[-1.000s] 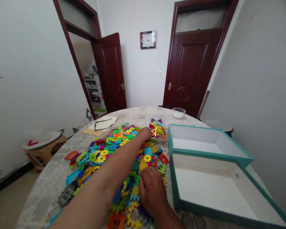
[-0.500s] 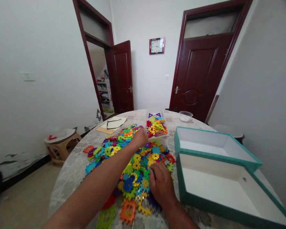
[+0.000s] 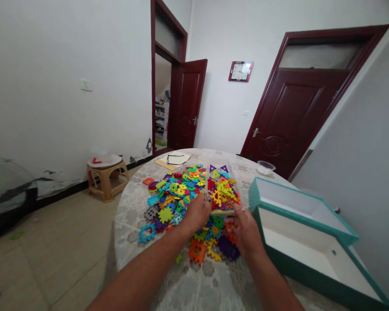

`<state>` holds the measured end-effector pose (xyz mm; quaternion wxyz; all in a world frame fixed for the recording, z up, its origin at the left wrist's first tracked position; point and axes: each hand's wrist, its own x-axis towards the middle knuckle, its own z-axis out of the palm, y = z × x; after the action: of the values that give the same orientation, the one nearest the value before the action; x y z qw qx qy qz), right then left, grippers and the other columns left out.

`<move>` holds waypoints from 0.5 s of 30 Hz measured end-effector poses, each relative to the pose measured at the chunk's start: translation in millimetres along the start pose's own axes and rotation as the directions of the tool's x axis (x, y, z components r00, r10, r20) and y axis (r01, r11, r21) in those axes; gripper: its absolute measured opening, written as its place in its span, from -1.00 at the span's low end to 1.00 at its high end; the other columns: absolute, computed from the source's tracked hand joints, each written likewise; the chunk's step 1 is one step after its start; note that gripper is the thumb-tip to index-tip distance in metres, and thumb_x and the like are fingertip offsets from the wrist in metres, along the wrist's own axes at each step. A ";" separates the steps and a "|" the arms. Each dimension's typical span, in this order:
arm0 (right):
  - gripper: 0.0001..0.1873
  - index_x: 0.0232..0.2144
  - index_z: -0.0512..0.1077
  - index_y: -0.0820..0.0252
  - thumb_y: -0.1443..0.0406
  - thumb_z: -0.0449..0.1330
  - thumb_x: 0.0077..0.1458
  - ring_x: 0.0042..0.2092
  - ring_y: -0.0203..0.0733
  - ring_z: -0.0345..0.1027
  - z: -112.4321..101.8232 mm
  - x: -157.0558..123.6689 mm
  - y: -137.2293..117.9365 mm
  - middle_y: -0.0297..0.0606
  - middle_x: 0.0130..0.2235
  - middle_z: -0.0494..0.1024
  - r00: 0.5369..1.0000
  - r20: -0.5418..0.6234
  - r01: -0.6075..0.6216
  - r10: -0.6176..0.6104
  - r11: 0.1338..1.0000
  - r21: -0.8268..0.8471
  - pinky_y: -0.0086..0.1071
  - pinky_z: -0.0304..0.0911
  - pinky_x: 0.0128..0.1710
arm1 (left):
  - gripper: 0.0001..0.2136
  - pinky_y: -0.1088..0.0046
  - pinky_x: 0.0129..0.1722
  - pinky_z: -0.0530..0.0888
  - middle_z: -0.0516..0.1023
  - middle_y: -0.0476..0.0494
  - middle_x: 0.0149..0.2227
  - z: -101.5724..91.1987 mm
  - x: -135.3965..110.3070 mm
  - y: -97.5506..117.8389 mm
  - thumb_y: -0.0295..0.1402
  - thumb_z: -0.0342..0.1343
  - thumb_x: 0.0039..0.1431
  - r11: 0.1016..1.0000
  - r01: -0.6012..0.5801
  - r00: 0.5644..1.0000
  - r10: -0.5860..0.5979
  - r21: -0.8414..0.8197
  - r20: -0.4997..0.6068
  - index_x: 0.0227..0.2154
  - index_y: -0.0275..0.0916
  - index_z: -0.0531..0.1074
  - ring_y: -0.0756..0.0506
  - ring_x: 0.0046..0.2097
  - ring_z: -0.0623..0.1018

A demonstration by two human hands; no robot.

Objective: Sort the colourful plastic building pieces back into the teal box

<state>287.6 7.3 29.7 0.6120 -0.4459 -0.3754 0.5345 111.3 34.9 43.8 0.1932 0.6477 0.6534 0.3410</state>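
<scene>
A clear plastic box (image 3: 223, 213) holds bright toy pieces (image 3: 223, 190), mostly yellow, orange and red, with purple triangular ones at its far end. My left hand (image 3: 197, 212) is closed at the box's near left corner. At the near right corner my right hand (image 3: 247, 231) grips the box, thumb on the rim and fingers lower down. Beside and under my hands spreads a heap of colourful interlocking gear-shaped plastic pieces (image 3: 165, 214). An orange square piece (image 3: 197, 252) and a dark purple one (image 3: 228, 248) lie at the heap's near edge.
An open teal-edged box (image 3: 301, 246) with its lid (image 3: 294, 194) occupies the right side of the round table (image 3: 132, 203). Glasses (image 3: 175, 159) rest on paper at the far left. A clear bowl (image 3: 266, 167) sits far right. A stool (image 3: 106, 179) stands on the floor.
My left hand has come back toward me and my right hand has moved from the heap to the box. The plastic box is nearer to me. The view has swung left.
</scene>
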 end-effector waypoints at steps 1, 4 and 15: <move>-0.37 -0.06 0.43 0.14 -0.06 0.49 -0.05 -0.42 -0.23 0.54 2.9 -0.5 -3.3 -0.36 -0.30 0.63 0.999 0.017 -0.032 0.031 0.999 0.044 -0.50 0.34 -0.63 | -0.89 0.42 -0.34 0.24 0.56 -0.07 -0.30 1.2 -4.4 1.0 -0.44 0.00 0.30 1.000 -0.005 1.000 0.005 -0.010 0.005 -0.27 -0.20 0.42 -0.08 -0.30 0.47; -0.43 -0.15 0.44 0.17 0.07 0.56 -0.11 -0.45 -0.25 0.55 8.0 0.2 -8.8 -0.37 -0.39 0.62 0.991 0.013 -0.137 0.136 0.982 0.130 -0.53 0.42 -0.58 | -0.88 0.41 -0.33 0.25 0.57 -0.11 -0.29 2.6 -12.2 0.7 -0.42 -0.02 0.32 0.999 -0.020 1.000 0.021 -0.025 0.020 -0.26 -0.21 0.42 -0.09 -0.29 0.48; -0.47 -0.19 0.48 0.21 0.15 0.61 -0.11 -0.30 -0.21 0.63 22.7 -6.7 -4.2 -0.24 -0.26 0.69 0.991 0.095 -0.101 0.096 0.994 0.044 -0.44 0.61 -0.31 | -0.84 0.42 -0.31 0.31 0.65 -0.13 -0.28 5.5 -1.4 -37.8 -0.34 0.02 0.35 0.998 -0.066 0.998 0.066 -0.008 0.016 -0.27 -0.21 0.49 -0.10 -0.25 0.57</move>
<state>266.7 3.8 41.1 0.5774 -0.4238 -0.3678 0.5930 88.3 37.3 13.5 0.1896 0.6711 0.6286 0.3442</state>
